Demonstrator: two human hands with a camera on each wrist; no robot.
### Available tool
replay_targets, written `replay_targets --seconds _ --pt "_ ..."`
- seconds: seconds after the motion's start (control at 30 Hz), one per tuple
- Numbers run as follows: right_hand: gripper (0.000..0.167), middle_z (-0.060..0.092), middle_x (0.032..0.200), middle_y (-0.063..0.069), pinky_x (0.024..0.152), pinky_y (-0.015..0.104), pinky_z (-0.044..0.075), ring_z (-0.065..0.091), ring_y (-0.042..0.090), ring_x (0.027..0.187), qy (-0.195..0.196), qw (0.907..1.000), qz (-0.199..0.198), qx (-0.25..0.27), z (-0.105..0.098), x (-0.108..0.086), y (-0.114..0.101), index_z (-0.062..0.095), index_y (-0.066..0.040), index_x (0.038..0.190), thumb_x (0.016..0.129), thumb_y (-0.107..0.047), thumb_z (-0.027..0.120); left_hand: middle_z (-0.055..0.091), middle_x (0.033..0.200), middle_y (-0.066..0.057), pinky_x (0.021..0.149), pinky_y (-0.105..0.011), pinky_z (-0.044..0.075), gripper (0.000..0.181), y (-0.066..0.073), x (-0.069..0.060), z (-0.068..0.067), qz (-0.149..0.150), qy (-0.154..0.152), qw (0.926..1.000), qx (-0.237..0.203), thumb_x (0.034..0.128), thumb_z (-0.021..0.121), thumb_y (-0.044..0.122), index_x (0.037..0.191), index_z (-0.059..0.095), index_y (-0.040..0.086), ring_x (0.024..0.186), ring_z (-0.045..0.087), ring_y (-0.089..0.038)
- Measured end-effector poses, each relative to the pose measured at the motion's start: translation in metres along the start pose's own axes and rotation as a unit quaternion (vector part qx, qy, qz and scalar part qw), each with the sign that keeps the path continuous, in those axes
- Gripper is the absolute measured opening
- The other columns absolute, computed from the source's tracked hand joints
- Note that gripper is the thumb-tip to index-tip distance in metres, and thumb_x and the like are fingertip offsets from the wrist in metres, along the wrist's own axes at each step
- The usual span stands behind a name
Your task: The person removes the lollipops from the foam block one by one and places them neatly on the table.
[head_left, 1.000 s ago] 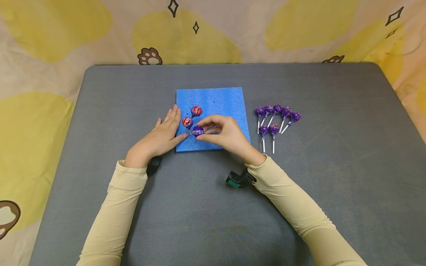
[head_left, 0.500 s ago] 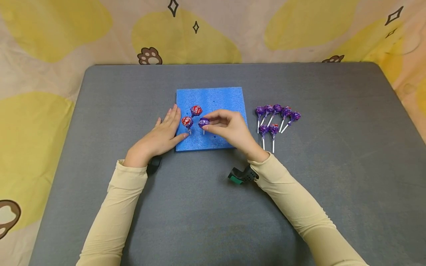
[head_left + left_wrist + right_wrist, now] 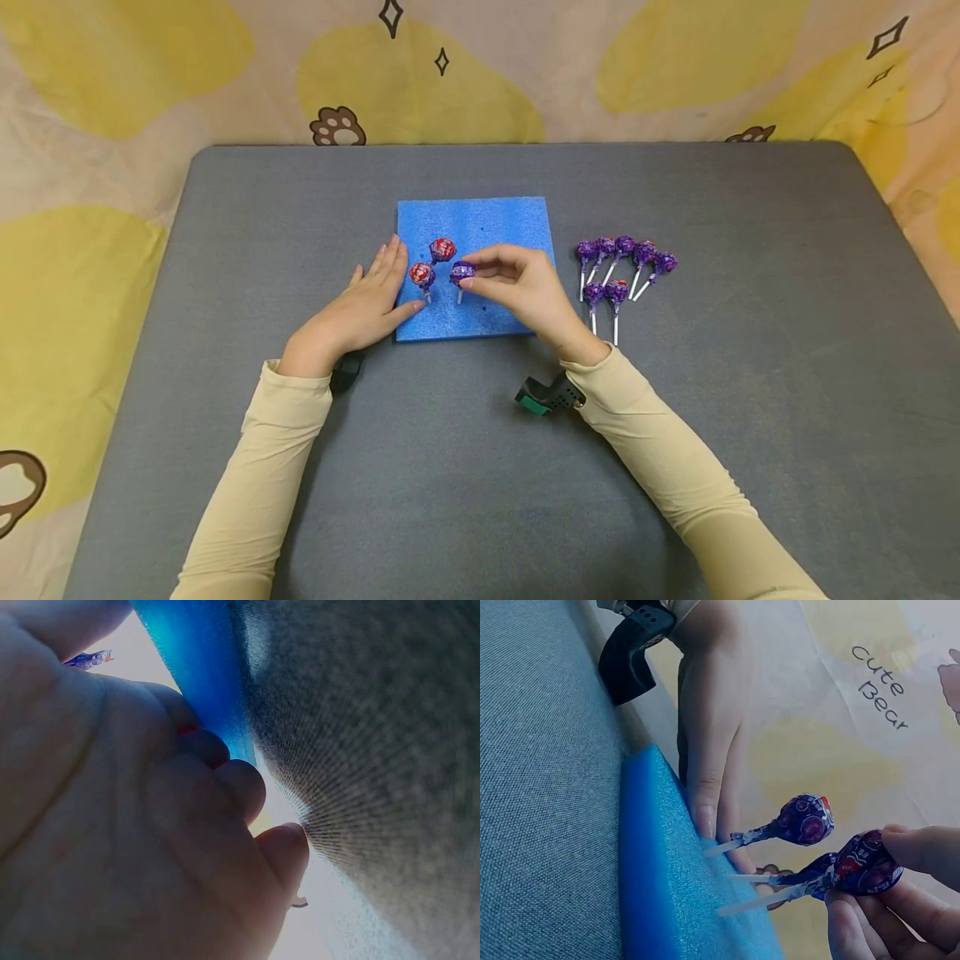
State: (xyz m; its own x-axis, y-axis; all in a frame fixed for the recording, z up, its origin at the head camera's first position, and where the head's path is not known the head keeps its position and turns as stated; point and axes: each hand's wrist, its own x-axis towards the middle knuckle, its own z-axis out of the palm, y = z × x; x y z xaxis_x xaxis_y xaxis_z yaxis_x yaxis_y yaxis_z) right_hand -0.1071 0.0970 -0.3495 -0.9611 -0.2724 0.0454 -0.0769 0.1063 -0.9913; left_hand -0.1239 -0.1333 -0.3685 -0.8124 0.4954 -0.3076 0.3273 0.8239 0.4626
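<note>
My right hand (image 3: 521,283) pinches the wrapped head of a purple lollipop (image 3: 461,272) between thumb and fingers. Its white stick points down and meets the blue foam block (image 3: 517,225); how deep the tip goes cannot be seen. Two more lollipops stand in the foam to the left, one with a red-and-purple head (image 3: 422,275) and another red one (image 3: 442,249) behind it. In the right wrist view the held lollipop (image 3: 866,866) leans close to the standing ones. My left hand (image 3: 360,308) rests flat along the block's left edge, fingers straight, thumb on its top.
Several purple lollipops (image 3: 617,292) lie in two rows on the grey table (image 3: 750,375), right of the block. Small dark holes (image 3: 483,308) mark the foam's top. A patterned cloth (image 3: 480,83) hangs behind the table.
My right hand has carried the lollipop away from the front-left of the foam, slightly back and to the right, and its stick now shows upright. My left hand has stayed in place.
</note>
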Motion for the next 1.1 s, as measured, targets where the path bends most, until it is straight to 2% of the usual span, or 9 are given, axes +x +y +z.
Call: replay_targets --seconds 0.7,0.93,1.1 --pt "0.025 0.07 0.097 0.015 0.077 0.028 0.053 0.068 0.015 0.084 0.024 0.9991 -0.006 0.036 -0.012 -0.003 -0.008 0.067 0.009 0.105 0.081 0.002 0.071 -0.015 0.155 -0.015 0.11 -0.055 -0.002 0.079 0.0 -0.001 0.0 0.0 -0.001 1.0 0.0 0.0996 0.041 0.04 0.148 -0.005 -0.002 0.142 -0.011 -0.029" --pt "0.026 0.07 0.095 0.012 0.078 0.03 0.052 0.068 0.017 0.084 0.035 0.9988 -0.004 0.034 -0.022 -0.006 -0.01 0.067 0.007 0.106 0.082 -0.002 0.071 -0.015 0.155 -0.014 0.111 -0.055 -0.002 0.079 0.0 -0.002 0.0 0.005 -0.001 1.0 -0.005 0.0997 0.041 0.039 0.149 -0.006 -0.001 0.142 -0.011 -0.028" --pt "0.026 0.071 0.092 0.008 0.081 0.031 0.052 0.068 0.016 0.084 0.047 0.9974 -0.014 0.053 -0.03 -0.009 -0.011 0.066 0.009 0.107 0.082 0.002 0.07 -0.015 0.155 -0.014 0.11 -0.055 -0.002 0.08 -0.001 -0.002 0.0 0.006 -0.001 1.0 -0.006 0.0995 0.042 0.039 0.149 -0.006 -0.002 0.142 -0.011 -0.028"
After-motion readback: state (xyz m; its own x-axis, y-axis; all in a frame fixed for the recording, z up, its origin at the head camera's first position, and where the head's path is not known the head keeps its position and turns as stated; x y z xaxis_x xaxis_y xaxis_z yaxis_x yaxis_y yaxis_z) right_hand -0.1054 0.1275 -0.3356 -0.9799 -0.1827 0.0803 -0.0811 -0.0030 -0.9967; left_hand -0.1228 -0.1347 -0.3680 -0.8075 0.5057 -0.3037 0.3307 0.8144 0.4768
